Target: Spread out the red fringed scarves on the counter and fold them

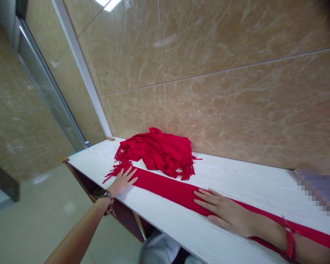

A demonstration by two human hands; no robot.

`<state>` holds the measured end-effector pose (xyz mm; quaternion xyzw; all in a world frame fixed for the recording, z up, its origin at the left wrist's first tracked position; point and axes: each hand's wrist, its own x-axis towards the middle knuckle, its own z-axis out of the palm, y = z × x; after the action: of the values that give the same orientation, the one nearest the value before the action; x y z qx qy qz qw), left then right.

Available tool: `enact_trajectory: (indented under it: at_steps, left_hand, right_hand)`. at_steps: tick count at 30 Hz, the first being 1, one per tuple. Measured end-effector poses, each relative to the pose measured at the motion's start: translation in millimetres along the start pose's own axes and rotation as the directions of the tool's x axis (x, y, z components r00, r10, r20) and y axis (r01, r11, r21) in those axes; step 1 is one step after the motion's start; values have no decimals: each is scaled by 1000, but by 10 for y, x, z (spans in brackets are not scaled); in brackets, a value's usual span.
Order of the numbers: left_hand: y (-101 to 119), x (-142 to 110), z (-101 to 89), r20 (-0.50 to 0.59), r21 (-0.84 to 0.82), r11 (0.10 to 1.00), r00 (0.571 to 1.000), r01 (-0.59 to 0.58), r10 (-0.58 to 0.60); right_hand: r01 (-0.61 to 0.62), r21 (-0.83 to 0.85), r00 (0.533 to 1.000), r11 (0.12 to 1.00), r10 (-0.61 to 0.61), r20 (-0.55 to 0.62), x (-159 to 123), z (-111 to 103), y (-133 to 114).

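Observation:
A red scarf, folded into a long narrow strip, lies along the white tabletop and runs out of view at the right. My left hand rests flat on its fringed left end with fingers spread. Farther right, my right hand lies palm down on the strip, its fingers stretched out and pointing left. Behind the strip, near the wall, sits a crumpled heap of red fringed cloth. Its fringe hangs toward the strip near my left hand.
The white tabletop stands against a tan marbled tile wall. A blurred-out item lies at the right by the wall. Dark shelf openings show under the front edge. To the left are a tiled floor and a metal-framed panel.

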<state>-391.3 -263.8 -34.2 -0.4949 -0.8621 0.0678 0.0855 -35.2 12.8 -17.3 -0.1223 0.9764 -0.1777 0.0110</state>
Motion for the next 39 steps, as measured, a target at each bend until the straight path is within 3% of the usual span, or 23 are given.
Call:
enact_trajectory:
  at_steps: [5, 9, 13, 16, 19, 25, 28, 32, 35, 39]
  left_hand:
    - [96, -58, -11, -102, 21, 989, 985, 143, -141]
    - [336, 15, -154, -156, -16, 993, 981, 116, -117]
    - [568, 163, -174, -111, -80, 977, 972, 197, -205]
    - [620, 213, -109, -86, -87, 965, 963, 248, -255]
    - [605, 214, -81, -71, -96, 960, 960, 264, -271]
    - [618, 211, -134, -63, -125, 957, 961, 262, -271]
    - [645, 208, -146, -83, -139, 948, 950, 288, -301]
    - [654, 191, -144, -103, -141, 920, 919, 365, -380]
    - [642, 185, -146, -91, -124, 914, 913, 387, -399]
    - [621, 192, -142, -80, -103, 911, 910, 399, -408]
  right_hand:
    - [12, 19, 1000, 1000, -12, -8, 193, -116, -101]
    - [55, -55, 996, 997, -58, -71, 622, -171, -283]
    - [76, -128, 992, 989, -88, -91, 1070, -33, -380]
    - [75, -145, 993, 987, -86, -76, 1205, 126, -350]
    - [51, -150, 993, 987, -67, -97, 1102, 220, -282]
    - [-34, -159, 993, 987, 15, -119, 513, 214, -148]
    - [-106, -160, 986, 981, 83, -146, 452, 168, -184]
    - [-146, -145, 962, 979, 106, -252, 915, 158, -360]
    - [-157, -127, 958, 979, 120, -259, 1350, 231, -482]
    - [-155, -146, 964, 977, 116, -241, 1488, 329, -522]
